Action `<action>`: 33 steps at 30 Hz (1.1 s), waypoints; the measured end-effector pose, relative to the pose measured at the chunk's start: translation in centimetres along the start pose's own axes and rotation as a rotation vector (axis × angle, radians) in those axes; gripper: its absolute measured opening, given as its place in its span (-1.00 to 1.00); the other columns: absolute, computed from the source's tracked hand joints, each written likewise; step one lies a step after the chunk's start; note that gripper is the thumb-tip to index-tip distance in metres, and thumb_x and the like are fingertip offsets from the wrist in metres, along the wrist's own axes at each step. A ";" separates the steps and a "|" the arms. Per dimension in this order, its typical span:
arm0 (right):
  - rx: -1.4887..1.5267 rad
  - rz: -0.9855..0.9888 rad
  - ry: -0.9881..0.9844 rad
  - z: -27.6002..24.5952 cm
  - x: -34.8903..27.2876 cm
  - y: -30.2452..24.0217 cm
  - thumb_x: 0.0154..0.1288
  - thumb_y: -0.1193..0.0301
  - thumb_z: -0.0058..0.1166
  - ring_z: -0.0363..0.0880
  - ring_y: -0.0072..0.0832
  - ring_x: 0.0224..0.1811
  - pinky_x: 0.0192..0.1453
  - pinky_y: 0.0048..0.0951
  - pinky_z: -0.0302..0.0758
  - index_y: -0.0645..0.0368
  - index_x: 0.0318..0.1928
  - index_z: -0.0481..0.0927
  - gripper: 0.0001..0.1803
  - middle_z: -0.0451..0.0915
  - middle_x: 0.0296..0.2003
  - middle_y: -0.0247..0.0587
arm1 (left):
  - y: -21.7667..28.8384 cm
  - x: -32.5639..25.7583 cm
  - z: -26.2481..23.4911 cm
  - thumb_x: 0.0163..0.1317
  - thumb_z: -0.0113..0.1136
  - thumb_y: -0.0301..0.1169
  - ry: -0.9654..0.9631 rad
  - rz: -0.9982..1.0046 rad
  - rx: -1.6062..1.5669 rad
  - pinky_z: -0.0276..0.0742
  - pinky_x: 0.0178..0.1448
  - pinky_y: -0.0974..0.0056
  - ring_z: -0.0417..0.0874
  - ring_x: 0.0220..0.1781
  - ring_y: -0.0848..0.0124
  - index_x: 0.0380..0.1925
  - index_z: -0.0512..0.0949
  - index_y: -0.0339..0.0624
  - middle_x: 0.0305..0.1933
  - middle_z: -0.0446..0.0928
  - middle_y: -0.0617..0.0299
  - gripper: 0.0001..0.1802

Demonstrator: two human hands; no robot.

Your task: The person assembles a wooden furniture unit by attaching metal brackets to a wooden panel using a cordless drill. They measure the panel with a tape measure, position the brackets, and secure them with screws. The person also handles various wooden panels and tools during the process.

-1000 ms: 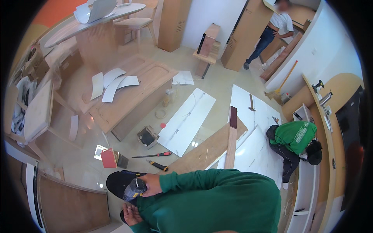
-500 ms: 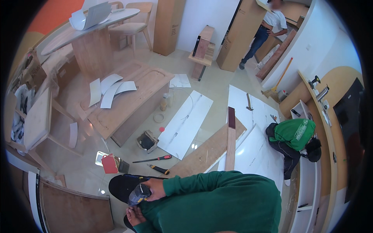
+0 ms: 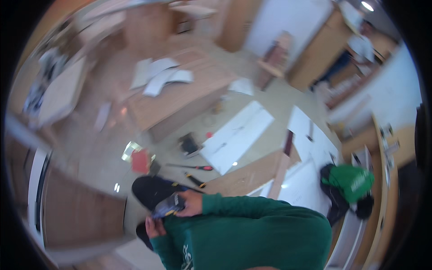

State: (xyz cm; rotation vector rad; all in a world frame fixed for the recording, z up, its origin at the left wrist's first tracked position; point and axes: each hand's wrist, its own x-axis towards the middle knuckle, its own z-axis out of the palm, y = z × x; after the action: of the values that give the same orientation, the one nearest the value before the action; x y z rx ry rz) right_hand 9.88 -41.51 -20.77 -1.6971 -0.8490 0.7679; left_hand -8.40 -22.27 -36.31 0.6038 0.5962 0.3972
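Evidently the right hand (image 3: 192, 203) clamps the power tool (image 3: 171, 204), near left; the left hand (image 3: 155, 228) is at its tip (pinched or not, I can't tell), where an accidental start could nip it.

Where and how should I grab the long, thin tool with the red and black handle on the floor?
Probably by the red and black handle of the long, thin tool, at the picture's right end, reaching down from above. It lies flat on the pale, shiny floor, and the handle looks thicker than the slim dark shaft pointing left.
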 end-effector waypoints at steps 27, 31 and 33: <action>0.065 0.007 -0.114 2.3 2.0 1.1 0.01 0.46 0.34 0.67 -0.42 -0.22 -0.08 -0.42 0.54 0.30 -0.11 0.60 -0.61 0.67 -0.26 -0.13 | -0.1 -1.3 2.0 0.27 0.22 -0.38 0.339 0.021 -0.349 0.68 -0.19 0.25 0.66 -0.29 0.38 -0.21 0.57 -0.22 -0.31 0.61 0.22 -0.83; 0.019 0.008 -0.125 2.3 2.2 0.7 0.00 0.48 0.33 0.66 -0.42 -0.23 -0.09 -0.42 0.54 0.30 -0.14 0.58 -0.63 0.66 -0.26 -0.12 | 0.5 -1.3 2.5 0.28 0.22 -0.38 0.367 0.024 -0.331 0.67 -0.21 0.26 0.65 -0.31 0.39 -0.21 0.57 -0.22 -0.31 0.61 0.23 -0.84; 0.034 0.013 -0.117 2.2 2.3 0.3 0.00 0.49 0.33 0.66 -0.42 -0.22 -0.09 -0.42 0.54 0.30 -0.15 0.57 -0.64 0.66 -0.27 -0.12 | 0.7 -1.2 2.9 0.28 0.21 -0.39 0.389 0.011 -0.333 0.67 -0.21 0.27 0.65 -0.30 0.39 -0.21 0.57 -0.21 -0.31 0.60 0.23 -0.85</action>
State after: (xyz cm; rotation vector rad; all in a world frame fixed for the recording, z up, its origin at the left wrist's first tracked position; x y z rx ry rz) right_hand 9.33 -38.56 -21.84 -1.6417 -0.9016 0.8927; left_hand -7.64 -23.51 -33.49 0.2091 0.8762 0.6167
